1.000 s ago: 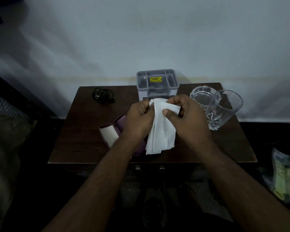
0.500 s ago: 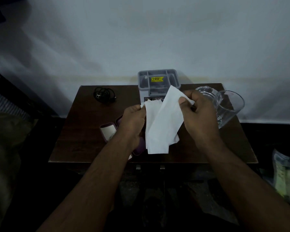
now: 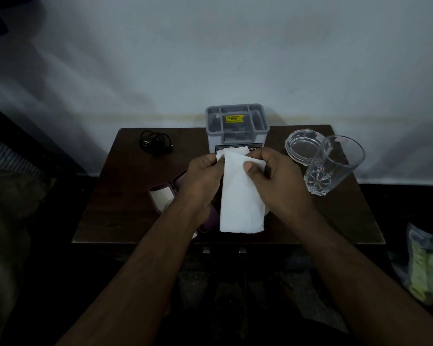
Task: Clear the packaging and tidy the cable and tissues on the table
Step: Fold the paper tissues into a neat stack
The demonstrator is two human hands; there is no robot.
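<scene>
I have both hands on the tissues (image 3: 240,193): my left hand (image 3: 201,178) pinches the upper left edge between thumb and curled fingers, and my right hand (image 3: 273,178) pinches the upper right side, its thumb pressed flat on the front of the paper. The white sheets hang straight down from my fingertips, folded into a long strip, their lower edge above the near part of the table (image 3: 125,211); I think there is more than one layer, but the dim light makes the count unclear. Just under my left wrist lies an open purple case (image 3: 163,196) with a pale lining. Directly beyond my fingertips stands a grey box (image 3: 236,128) with a yellow price sticker on its compartmented top. Far to the left of my left hand, near the back edge, sits the coiled black cable (image 3: 155,144). To the right of my right hand stands a clear drinking glass (image 3: 333,166), with a glass ashtray (image 3: 303,148) just behind it.
</scene>
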